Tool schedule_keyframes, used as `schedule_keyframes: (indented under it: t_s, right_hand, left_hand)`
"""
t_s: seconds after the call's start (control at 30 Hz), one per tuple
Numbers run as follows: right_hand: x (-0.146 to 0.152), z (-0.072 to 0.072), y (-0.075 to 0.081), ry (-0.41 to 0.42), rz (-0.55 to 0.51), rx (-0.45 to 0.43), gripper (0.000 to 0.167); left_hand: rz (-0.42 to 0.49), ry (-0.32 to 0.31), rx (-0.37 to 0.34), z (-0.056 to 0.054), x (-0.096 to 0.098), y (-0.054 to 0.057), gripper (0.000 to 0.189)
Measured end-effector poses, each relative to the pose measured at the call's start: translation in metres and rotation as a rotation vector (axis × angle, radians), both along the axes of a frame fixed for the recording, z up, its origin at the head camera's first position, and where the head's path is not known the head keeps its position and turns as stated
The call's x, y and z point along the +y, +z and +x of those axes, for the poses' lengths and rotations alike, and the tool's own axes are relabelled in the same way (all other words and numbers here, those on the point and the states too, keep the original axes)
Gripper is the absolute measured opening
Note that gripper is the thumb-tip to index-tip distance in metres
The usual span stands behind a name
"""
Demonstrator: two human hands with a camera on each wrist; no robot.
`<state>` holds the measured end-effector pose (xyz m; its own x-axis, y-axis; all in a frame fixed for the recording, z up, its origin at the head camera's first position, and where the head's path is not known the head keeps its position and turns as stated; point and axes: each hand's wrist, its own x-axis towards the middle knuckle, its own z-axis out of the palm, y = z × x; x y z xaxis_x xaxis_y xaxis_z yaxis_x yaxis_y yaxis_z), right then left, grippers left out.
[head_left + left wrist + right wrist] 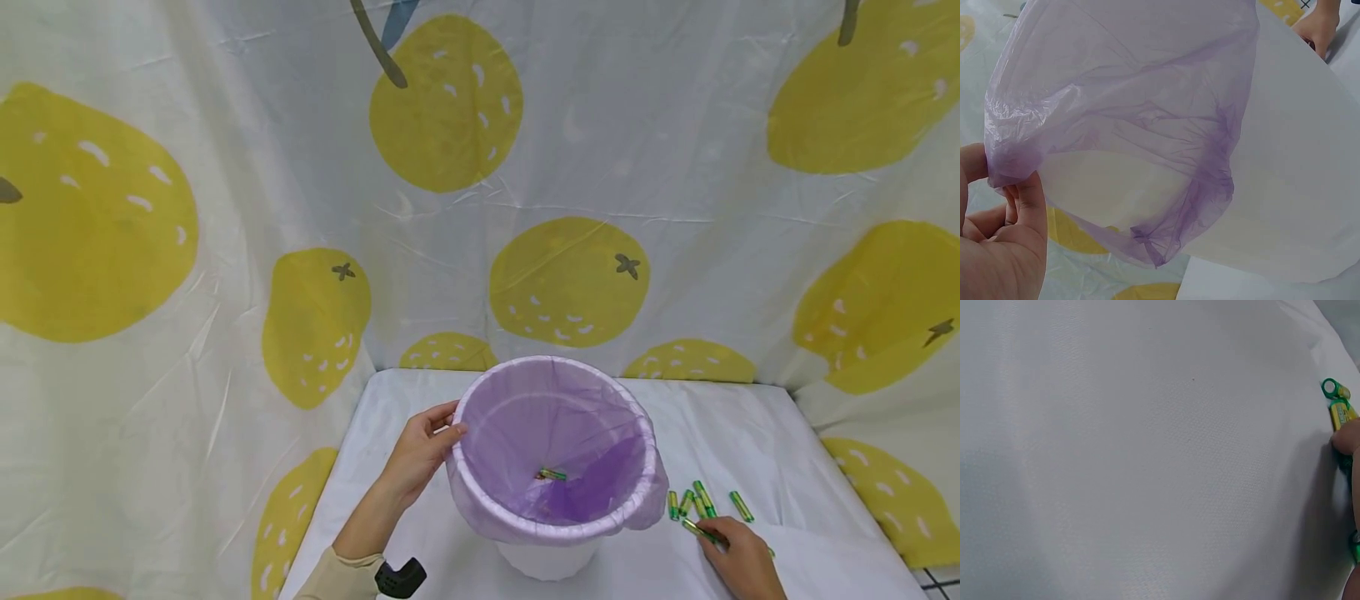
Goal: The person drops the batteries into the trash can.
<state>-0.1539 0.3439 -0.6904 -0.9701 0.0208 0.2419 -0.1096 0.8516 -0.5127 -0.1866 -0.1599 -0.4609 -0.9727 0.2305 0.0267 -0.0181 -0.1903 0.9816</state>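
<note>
A white bin (551,560) lined with a thin purple plastic bag (510,417) stands on the table. My left hand (422,450) grips the bag-covered rim at its left side, thumb over the top edge; the left wrist view shows those fingers (1032,206) pinching the bag's lower fold. Inside the bin, small green and gold batteries (552,474) lie at the bottom. To the right of the bin, my right hand (741,557) is low over the table and pinches a battery (697,530) at its near end. Several more batteries (703,498) lie just beyond its fingers.
White cloth covers the table (817,492). A hanging sheet with yellow fruit prints (570,283) closes off the back and both sides. A single battery (741,507) lies a little apart on the right. The left wrist wears a black band (401,578).
</note>
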Motion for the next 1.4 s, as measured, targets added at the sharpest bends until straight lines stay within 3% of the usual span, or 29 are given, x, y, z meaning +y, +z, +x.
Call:
schedule_keyframes:
  t_s: [0.27, 0.7, 0.93, 1.13, 1.4]
  right_hand:
    - [0.0, 0.001, 0.001, -0.004, -0.017, 0.085, 0.023]
    - [0.007, 0.0, 0.017, -0.004, -0.063, 0.081, 0.016]
    - [0.012, -0.007, 0.028, 0.016, -0.087, 0.064, 0.018]
    - [0.006, -0.007, 0.033, 0.034, -0.129, 0.111, 0.023]
    - [-0.003, -0.011, 0.059, 0.077, -0.208, 0.147, 0.023]
  left_hand:
    - [0.011, -0.001, -0.009, -0.001, -0.001, 0.001, 0.051]
    - [0.017, 0.015, -0.027, 0.001, -0.002, -0.001, 0.049]
    - [0.018, 0.003, 0.002, 0.0, -0.001, -0.001, 0.05]
    - [0.023, 0.015, -0.013, 0.0, 0.0, 0.0, 0.049]
    - [0.029, 0.013, -0.017, 0.0, 0.0, 0.0, 0.049]
